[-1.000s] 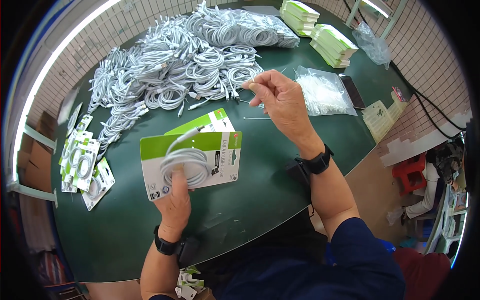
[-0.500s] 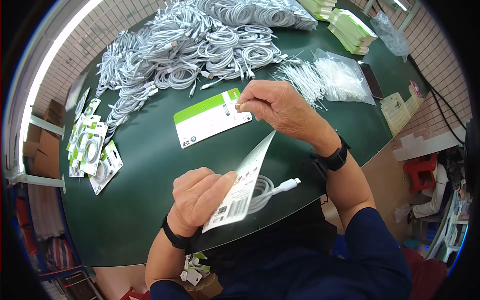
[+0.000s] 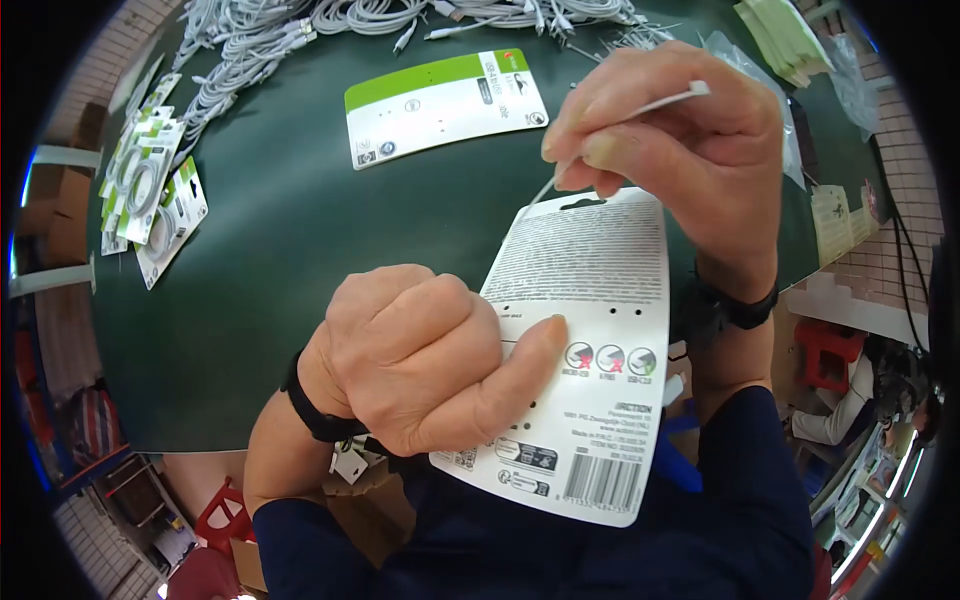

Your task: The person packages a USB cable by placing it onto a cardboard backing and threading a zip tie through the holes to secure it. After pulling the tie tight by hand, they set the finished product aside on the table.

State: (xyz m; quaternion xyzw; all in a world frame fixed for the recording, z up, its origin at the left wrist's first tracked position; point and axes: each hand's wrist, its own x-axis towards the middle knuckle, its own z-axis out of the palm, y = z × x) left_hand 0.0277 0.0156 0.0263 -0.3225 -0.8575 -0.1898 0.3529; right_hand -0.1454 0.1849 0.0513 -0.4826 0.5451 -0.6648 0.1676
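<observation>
My left hand point(image 3: 430, 360) grips a white backing card point(image 3: 610, 425), its thumb flat on the printed face. That face has small punched holes, a barcode and a hang slot at the top. A coiled cable behind the card is mostly hidden; a white end point(image 3: 675, 386) sticks out past the right edge. Above the card's top edge, my right hand point(image 3: 690, 165) pinches a thin white cable tie point(image 3: 655, 105) between thumb and fingers. The tie's head points up right, and its tail slants down toward the card's upper left corner. Another green-and-white card point(image 3: 440, 112) lies flat on the table.
Bundled grey-white cables point(image 3: 265, 45) are heaped along the far side of the green table point(image 3: 270, 300). Carded cables point(image 3: 150, 190) overlap at the left. A stack of cards point(image 3: 783, 40) and a clear plastic bag point(image 3: 740, 55) are at the far right. A red stool point(image 3: 825, 355) stands beyond the table.
My right hand now holds a cable tie and has come to the card's top edge. The card has turned its printed face up and moved nearer me. The view has tilted down.
</observation>
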